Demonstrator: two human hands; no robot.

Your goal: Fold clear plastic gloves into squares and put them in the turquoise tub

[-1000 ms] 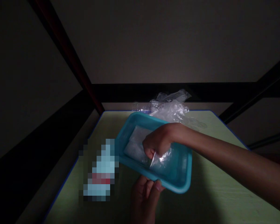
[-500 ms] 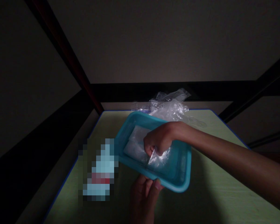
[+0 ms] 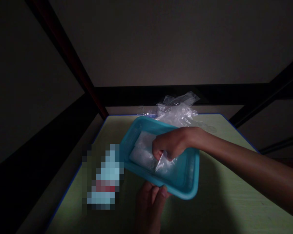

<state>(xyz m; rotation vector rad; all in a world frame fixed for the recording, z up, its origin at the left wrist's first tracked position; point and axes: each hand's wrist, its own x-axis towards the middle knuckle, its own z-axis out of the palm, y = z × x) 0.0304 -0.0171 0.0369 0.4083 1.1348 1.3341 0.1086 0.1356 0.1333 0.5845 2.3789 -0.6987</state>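
Note:
A blue-green plastic tray (image 3: 194, 175) is gripped at its near rim by my left hand (image 3: 151, 203), with the thumb up over the edge. Inside the tray lies a whitish, see-through plastic packet (image 3: 142, 150), its flat part toward the left. My right hand (image 3: 169, 143) reaches in from the right, fingers closed in a pinch on the packet's loose plastic end (image 3: 164, 165). Part of the packet is hidden beneath this hand.
Crumpled clear plastic (image 3: 182, 113) lies at the table's far edge behind the tray. Left of the tray is a pixelated pale-blue object (image 3: 108, 172) with a red band. The pale green table (image 3: 244, 185) has a blue edge, and a wall (image 3: 180, 42) rises behind it.
My right hand has shifted slightly to the right, keeping its pinch on the plastic. The tray and my left hand have barely moved.

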